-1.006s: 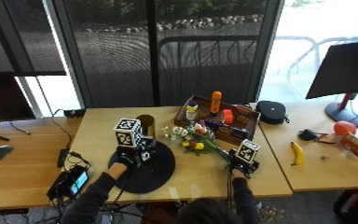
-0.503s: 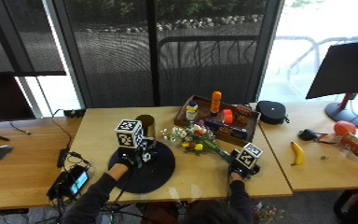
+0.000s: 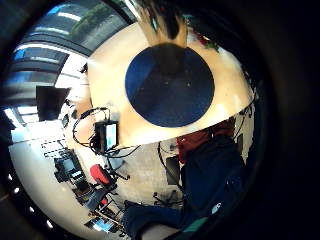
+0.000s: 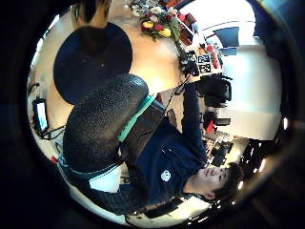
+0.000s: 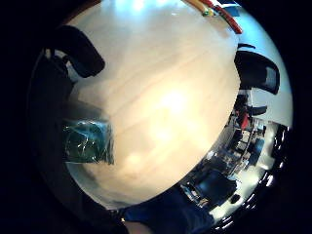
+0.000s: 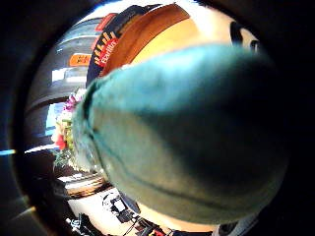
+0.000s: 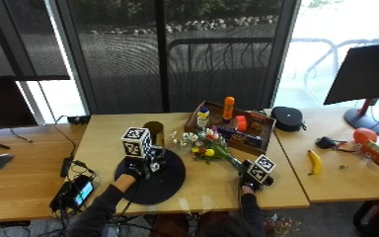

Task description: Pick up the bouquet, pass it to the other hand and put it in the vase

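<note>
Here, the right hand [image 7: 248, 181] sits at the stem end of the bouquet [image 7: 206, 147], its fingers hidden.
The left hand [image 7: 137, 169] hovers over a round dark mat [image 7: 157, 185]; I cannot tell its fingers either. The mixed blooms lie flat on the pale wooden table [image 7: 110, 133], beside the brown cylindrical vase [image 7: 154, 132]. The right thumb-side view shows a blurred green wrap [image 6: 187, 128] close to that palm, unseen from above.
</note>
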Demonstrator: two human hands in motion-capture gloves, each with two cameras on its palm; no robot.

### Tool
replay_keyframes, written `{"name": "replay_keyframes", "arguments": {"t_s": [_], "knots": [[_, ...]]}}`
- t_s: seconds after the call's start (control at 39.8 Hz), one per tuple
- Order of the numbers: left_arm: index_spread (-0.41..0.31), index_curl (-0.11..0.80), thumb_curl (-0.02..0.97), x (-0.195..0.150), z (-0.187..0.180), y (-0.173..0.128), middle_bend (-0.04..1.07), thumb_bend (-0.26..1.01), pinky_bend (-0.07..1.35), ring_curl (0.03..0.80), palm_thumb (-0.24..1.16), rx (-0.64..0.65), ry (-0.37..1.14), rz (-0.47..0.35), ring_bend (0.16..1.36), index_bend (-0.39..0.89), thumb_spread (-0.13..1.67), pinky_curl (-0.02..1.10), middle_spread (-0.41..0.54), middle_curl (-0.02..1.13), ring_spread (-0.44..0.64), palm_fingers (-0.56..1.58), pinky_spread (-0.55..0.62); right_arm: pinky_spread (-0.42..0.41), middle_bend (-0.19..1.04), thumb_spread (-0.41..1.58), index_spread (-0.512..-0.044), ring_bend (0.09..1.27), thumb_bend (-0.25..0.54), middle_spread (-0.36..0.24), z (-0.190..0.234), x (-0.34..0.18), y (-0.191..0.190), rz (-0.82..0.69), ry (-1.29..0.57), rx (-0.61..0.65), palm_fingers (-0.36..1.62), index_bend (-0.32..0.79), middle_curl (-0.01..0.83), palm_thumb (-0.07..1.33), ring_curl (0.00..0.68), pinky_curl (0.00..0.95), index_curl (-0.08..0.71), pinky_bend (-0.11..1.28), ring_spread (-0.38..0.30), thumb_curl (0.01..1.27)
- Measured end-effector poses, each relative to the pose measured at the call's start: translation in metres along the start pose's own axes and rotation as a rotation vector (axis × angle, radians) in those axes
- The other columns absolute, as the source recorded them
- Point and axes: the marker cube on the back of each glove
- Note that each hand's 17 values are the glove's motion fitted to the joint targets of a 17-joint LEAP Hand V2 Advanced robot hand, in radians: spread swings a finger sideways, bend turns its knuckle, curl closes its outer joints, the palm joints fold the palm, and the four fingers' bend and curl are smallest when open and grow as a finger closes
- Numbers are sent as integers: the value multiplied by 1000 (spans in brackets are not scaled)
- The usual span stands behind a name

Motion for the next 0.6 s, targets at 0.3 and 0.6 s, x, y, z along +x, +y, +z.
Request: {"name": "replay_keyframes", "arguments": {"t_s": [0.3,0.6], "knots": [[-23,339,266,7,4,-3,181,-18,389,264,68,-26,0,11,545,153,1141,338,190,315,341,198,395,-269,494,1029,-253,629,-21,-225,-11,8,-36,50,-99,321,1333,323,592,838,530,452,503,417,-240,329],[-23,334,266,37,-2,-18,180,-19,385,264,69,-48,154,101,542,151,1141,339,190,324,335,203,395,-240,560,857,-227,665,-8,-195,-21,-25,-7,-58,-495,128,1289,393,637,986,561,508,561,508,-231,435]]}}
